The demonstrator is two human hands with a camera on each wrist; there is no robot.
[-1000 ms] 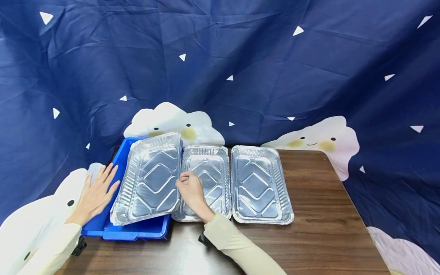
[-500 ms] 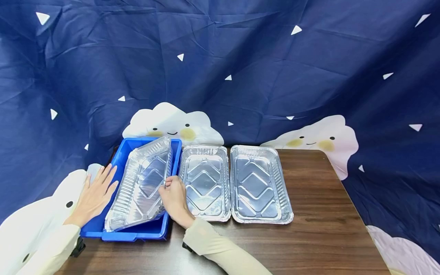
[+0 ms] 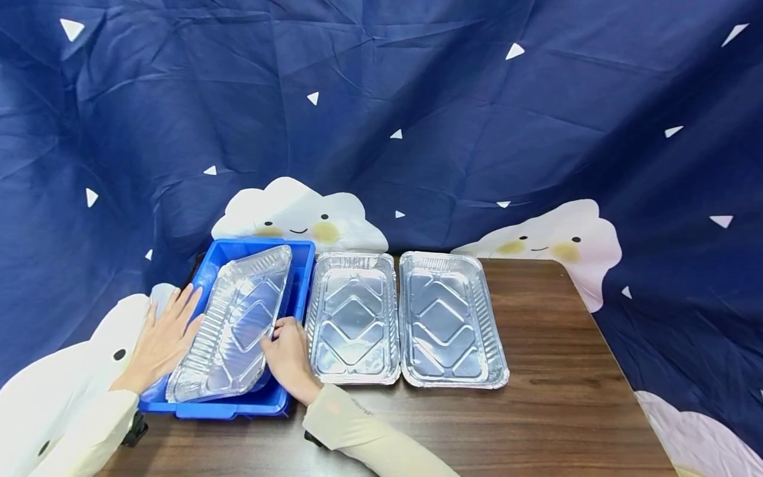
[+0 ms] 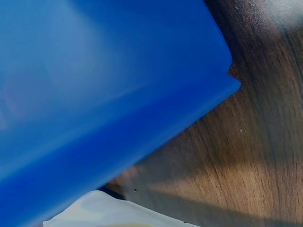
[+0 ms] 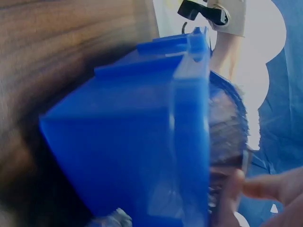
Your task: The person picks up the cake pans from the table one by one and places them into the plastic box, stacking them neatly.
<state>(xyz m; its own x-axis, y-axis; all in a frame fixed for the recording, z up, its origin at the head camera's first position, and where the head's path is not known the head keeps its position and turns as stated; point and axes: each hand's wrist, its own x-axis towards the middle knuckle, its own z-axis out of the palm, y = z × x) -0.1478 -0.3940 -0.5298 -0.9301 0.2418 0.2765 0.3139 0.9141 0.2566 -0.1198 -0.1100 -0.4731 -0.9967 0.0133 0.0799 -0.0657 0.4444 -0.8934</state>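
A foil tray (image 3: pixel 244 331) lies tilted inside the blue bin (image 3: pixel 223 411), its left side lower against the bin's left part. With thumb and fingers my right hand (image 3: pixel 289 354) pinches that tray's right rim; in the right wrist view the fingers (image 5: pixel 265 187) reach over the bin's edge beside the tray. My left hand (image 3: pixel 163 341) rests on the bin's left edge, fingers straight and spread. Only the bin's blue wall (image 4: pixel 118 109) and the table show in the left wrist view, without the hand.
Two more foil trays stand side by side right of the bin, a middle tray (image 3: pixel 353 321) and a right tray (image 3: pixel 450 321). The brown wooden table (image 3: pixel 554 371) runs on to the right. A dark blue curtain (image 3: pixel 417 99) hangs behind.
My right hand has moved left and down with the foil tray, which has gone from above the bin to inside it. The left hand has hardly moved.
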